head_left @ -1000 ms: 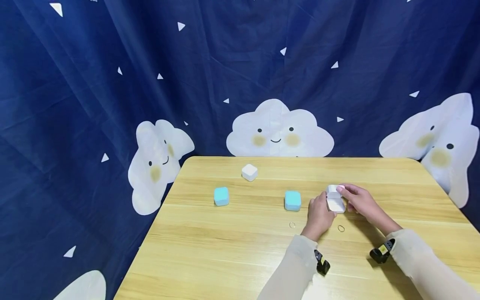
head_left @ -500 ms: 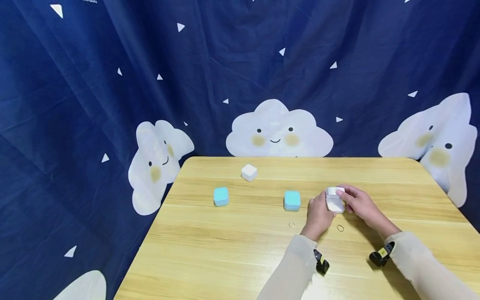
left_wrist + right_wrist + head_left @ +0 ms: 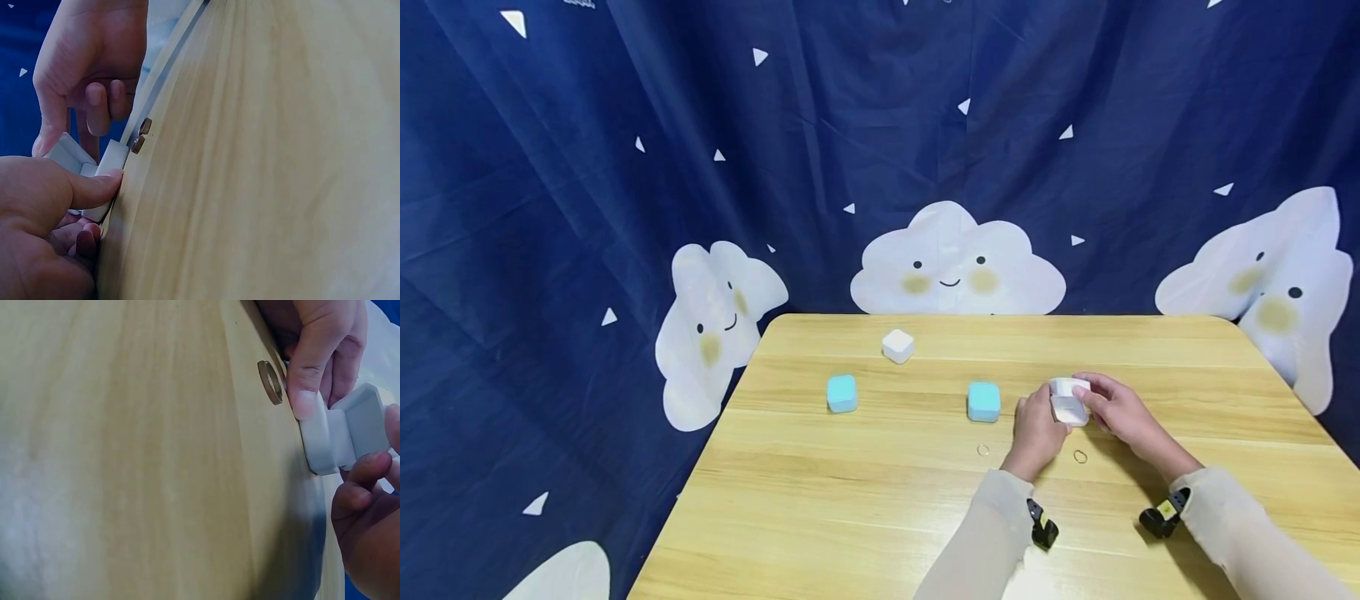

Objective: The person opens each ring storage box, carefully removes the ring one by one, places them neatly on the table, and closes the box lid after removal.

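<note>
A small white ring box (image 3: 1067, 412) stands at the right of the table, its hinged lid (image 3: 367, 419) raised. My left hand (image 3: 1036, 429) grips the base from the left, the thumb pressed on the front edge. From the right, my right hand (image 3: 1122, 410) holds the lid between thumb and fingers. The inside of the box is partly seen, and its far side is hidden by the hands. Just in front of the box lies a dark ring (image 3: 1076, 455). A paler ring (image 3: 978, 450) lies left of my left hand. Both rings appear in the left wrist view.
One light-blue box (image 3: 983, 402) stands shut left of my left hand, and another light-blue box (image 3: 842, 393) is farther left. A shut white box (image 3: 898, 346) sits near the back edge of the wooden table (image 3: 820, 500). A dark blue curtain (image 3: 820, 150) hangs behind.
The lid's top edge has tipped slightly lower, and my right hand has sunk a little with it. My left hand keeps its grip on the base. The other boxes and the rings stay put.
</note>
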Demonstrator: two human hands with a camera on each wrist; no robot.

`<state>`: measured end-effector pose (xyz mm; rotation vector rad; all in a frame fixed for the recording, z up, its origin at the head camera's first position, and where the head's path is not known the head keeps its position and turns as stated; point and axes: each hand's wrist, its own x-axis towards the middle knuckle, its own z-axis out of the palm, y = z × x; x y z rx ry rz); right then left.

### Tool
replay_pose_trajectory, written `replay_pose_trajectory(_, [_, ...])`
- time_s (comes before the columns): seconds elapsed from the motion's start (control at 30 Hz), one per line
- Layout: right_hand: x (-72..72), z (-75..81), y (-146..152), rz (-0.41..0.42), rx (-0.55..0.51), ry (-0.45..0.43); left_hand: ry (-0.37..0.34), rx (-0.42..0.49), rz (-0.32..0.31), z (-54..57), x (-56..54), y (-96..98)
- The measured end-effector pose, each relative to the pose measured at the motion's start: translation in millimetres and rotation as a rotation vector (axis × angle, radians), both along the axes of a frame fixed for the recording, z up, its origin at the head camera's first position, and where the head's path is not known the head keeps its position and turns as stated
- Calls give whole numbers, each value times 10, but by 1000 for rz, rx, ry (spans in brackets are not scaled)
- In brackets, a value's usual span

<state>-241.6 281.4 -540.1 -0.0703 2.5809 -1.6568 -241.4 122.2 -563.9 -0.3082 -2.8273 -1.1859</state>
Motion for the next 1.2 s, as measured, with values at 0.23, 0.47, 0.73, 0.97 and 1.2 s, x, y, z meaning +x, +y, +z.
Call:
replay_pose_trajectory(0.23, [39,-44,14,6,-3,41,-18,11,7,-2,9,7])
replay_pose_trajectory(0.47, [75,-54,11,25,-11,72,-2,-4,2,13,14,-3])
replay_pose_trajectory(0.73, [117,-111,-22,25,17,128,-5,10,2,8,23,-7])
replay_pose_trajectory(0.97, [172,-156,-18,36,84,174,-3,6,2,1,20,0])
replay_pose_trajectory(1.2, [196,-178,11,58,57,168,-13,21,1,-1,7,-5])
